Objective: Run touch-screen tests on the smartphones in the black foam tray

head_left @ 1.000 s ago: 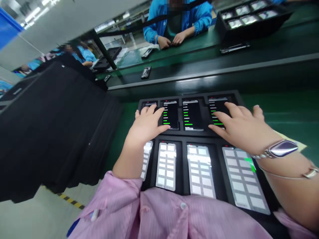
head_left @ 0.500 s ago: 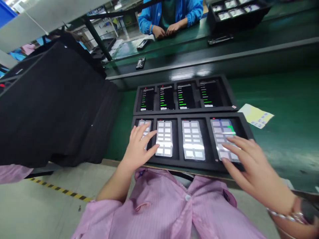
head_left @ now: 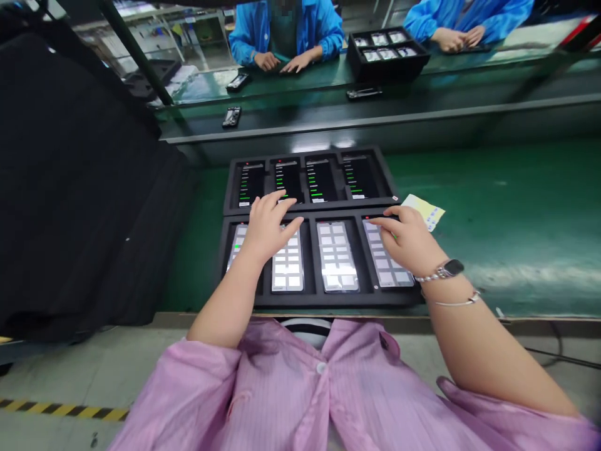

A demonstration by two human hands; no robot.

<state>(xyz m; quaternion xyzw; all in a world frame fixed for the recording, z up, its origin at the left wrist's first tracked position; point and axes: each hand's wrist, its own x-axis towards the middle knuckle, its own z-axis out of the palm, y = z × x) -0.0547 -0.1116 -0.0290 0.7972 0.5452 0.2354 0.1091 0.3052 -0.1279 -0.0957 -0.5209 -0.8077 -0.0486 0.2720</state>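
A near black foam tray point(head_left: 312, 263) holds several phones lit with pale grids of blocks. My left hand point(head_left: 268, 228), fingers spread and empty, is over the leftmost phone point(head_left: 236, 241) and the top of the phone beside it point(head_left: 288, 272); its fingertips reach towards the far tray. My right hand point(head_left: 410, 241) is at the rightmost phone point(head_left: 389, 269), index finger stretched to its upper end; whether it touches the glass I cannot tell. Between them lies an uncovered lit phone point(head_left: 337, 257). Phones with dark screens and green lines point(head_left: 319, 178) fill the far black foam tray point(head_left: 227, 191).
A yellow-and-white paper point(head_left: 429, 210) lies right of the trays on the green bench point(head_left: 507, 219). Black cloth point(head_left: 84, 188) hangs at left. Beyond the raised ledge, phone parts point(head_left: 231, 116) lie, a black box point(head_left: 385, 66) stands, and two blue-sleeved co-workers point(head_left: 286, 44) sit.
My left hand has moved up towards the far tray. My right hand has shifted from the rightmost phone's lower part to its top. The camera view has swung right, showing a second co-worker.
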